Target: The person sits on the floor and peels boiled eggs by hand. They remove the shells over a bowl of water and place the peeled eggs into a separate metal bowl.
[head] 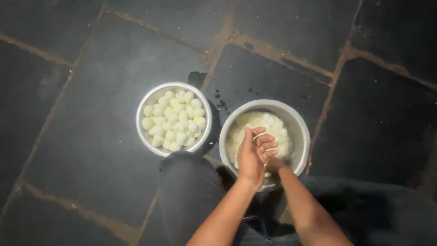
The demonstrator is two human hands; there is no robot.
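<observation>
Pale lumpy dough fills steel pot; left hand over it.

Pale dough mass fills steel pot; 2 hands pressed together above it.

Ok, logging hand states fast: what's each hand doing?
Left hand: cupped around something pale, over the dough bowl.
Right hand: mostly hidden beneath the left; cannot tell.
</observation>
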